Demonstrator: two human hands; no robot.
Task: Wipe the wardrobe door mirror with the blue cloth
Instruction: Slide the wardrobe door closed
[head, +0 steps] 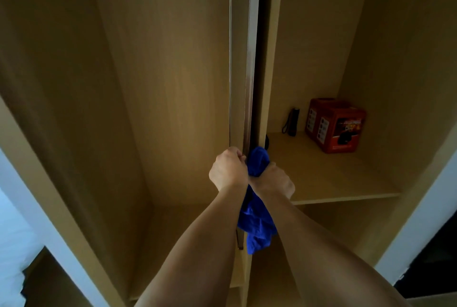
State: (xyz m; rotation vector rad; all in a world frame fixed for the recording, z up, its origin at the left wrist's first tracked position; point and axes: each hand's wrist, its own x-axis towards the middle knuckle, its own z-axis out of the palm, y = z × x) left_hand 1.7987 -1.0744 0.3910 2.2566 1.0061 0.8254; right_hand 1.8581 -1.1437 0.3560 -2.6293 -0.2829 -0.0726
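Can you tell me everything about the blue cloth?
The bright blue soft cloth looks like crumpled microfibre. The right hand grips it near its bunched top, which presses against the edge of the wooden wardrobe door. The rest hangs loose in folds between both forearms, beside the left hand.

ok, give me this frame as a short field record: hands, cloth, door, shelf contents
left hand: fingers curled round the door edge
right hand: grips the blue cloth against the other side of the edge
blue cloth: bunched in the fist, rest hanging below the wrists
door edge: seen edge-on, metallic strip; mirror face not visible
shelf: right compartment, holds a red box and a black flashlight standing left of it
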